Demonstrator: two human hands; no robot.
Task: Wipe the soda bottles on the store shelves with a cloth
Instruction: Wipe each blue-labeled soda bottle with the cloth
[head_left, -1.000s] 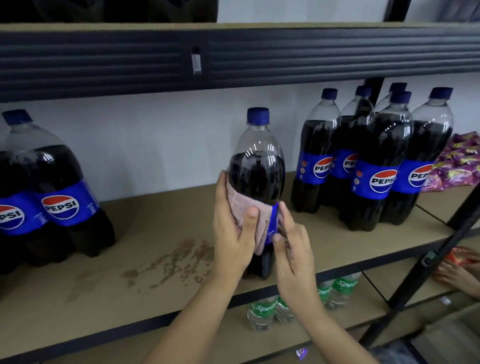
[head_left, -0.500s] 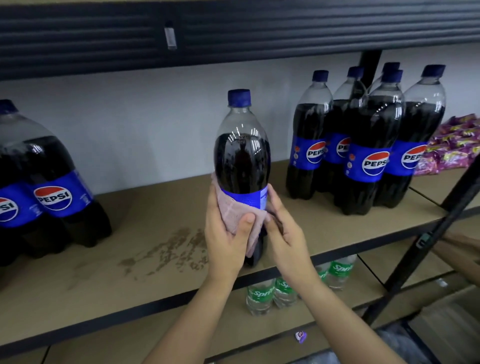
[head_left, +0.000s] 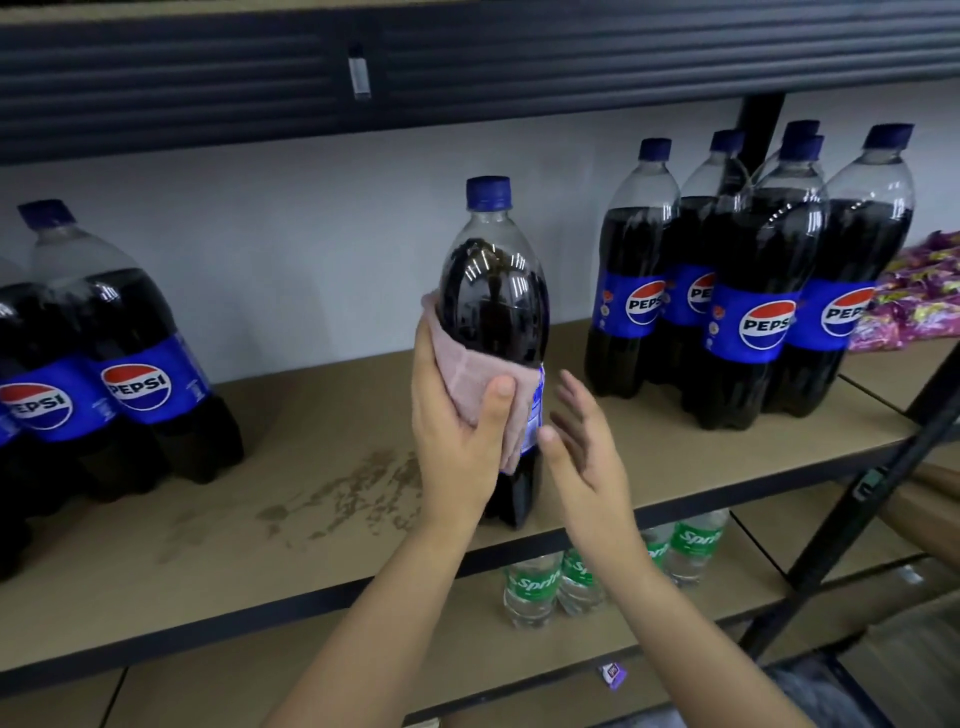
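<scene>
Right hand (head_left: 582, 447) has come off the Pepsi bottle (head_left: 493, 322), fingers now spread, holding nothing, just beside it. Bottle stands mid-shelf (head_left: 311, 530). Left hand (head_left: 457, 441) alone grips it through the pink cloth (head_left: 467, 379), which has slid up over the label. Likely re-gripping to turn.

Open shelf board (head_left: 322, 483) lies to my left, between the bottle (head_left: 493, 312) I hold and the Pepsi pair (head_left: 119, 364) at the far left. To my right, a narrower gap separates my right hand (head_left: 582, 457) from the Pepsi cluster (head_left: 737, 291). The upper shelf edge (head_left: 467, 67) caps headroom above the caps. A slanted black post (head_left: 883, 483) blocks the right end.
</scene>
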